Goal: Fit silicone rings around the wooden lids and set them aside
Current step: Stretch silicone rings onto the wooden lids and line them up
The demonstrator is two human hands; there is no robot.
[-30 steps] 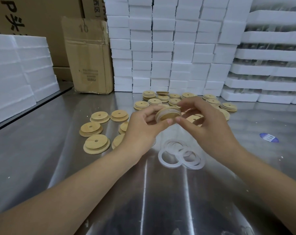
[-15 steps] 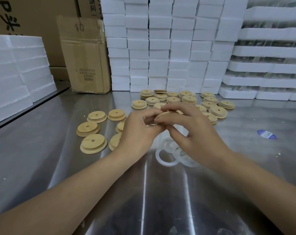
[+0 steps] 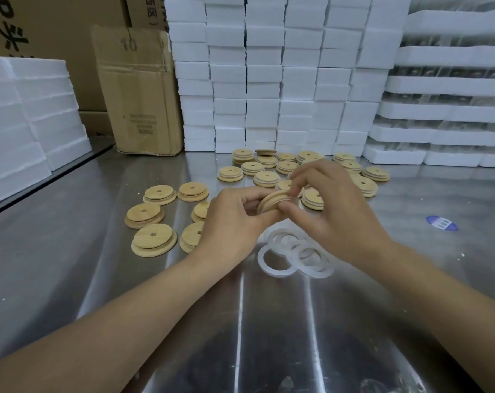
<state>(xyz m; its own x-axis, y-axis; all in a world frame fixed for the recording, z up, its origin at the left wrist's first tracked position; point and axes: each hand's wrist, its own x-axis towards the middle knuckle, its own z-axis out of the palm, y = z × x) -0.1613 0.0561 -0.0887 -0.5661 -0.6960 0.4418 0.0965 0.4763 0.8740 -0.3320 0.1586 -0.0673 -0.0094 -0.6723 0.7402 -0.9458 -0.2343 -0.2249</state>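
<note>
Steel table (image 3: pixel 70 265), foam blocks (image 3: pixel 269 80) behind; L hand (image 3: pixel 229 225), R hand (image 3: pixel 334 211) fingers (image 3: pixel 306 171) tight on wooden lid (image 3: pixel 270 202).

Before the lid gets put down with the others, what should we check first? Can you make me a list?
1. Left hand and right hand both grip the wooden lid: ok.
2. Lid's edge fully wrapped: cannot tell, fingers hide it.
3. Spare rings close by: ok, a loose pile lies on the table just below the hands.
4. Bare spot for setting down: ok, steel shows beside the left lids.
</note>
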